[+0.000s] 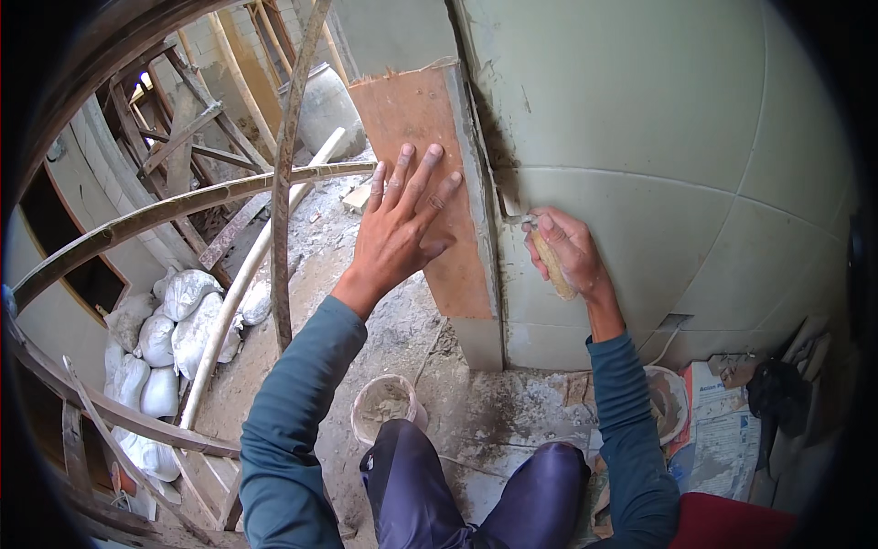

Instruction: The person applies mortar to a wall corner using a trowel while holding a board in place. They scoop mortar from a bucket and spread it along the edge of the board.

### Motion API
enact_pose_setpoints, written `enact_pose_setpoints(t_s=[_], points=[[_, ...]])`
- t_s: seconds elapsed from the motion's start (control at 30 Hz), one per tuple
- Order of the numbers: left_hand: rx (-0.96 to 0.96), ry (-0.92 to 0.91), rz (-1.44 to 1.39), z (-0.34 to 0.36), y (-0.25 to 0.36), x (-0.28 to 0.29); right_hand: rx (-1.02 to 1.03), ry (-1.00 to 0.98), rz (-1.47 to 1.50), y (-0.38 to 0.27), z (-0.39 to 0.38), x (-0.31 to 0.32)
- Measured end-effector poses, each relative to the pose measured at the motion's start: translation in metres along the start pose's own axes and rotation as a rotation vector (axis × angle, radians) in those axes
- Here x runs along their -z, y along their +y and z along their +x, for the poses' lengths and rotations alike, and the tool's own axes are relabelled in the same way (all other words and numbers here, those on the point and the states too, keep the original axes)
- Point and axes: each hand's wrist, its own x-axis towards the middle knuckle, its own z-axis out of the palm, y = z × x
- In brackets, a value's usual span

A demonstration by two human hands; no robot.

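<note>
My left hand (400, 224) lies with fingers spread against a reddish-brown board (398, 105) on the narrow side of a wall end. Grey mortar shows along the board's right edge. In my right hand (578, 249) is a trowel (554, 265); its pale, worn handle points down toward me. The metal part reaches left to the dark joint beside the board, and its blade is mostly hidden there. Right of the joint stands the wall of pale green tiles (631, 110), with dark smears near its left edge.
A bucket with grey mortar (416, 412) stands on the dusty floor before my knees. Another container (672, 416) sits at right, beside a printed paper sack (718, 439). At left are bent bamboo poles (282, 210), stacked white sacks (192, 329) and wooden trestles (187, 146).
</note>
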Motion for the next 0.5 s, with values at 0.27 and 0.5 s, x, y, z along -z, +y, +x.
enact_pose_setpoints(t_s=[0.27, 0.5], points=[[-0.001, 0.008, 0.005, -0.001, 0.000, 0.003, -0.035, 0.000, 0.172, 0.011, -0.029, 0.003], [0.003, -0.009, 0.010, -0.001, 0.002, 0.000, -0.026, -0.047, 0.052, 0.039, -0.025, 0.002]])
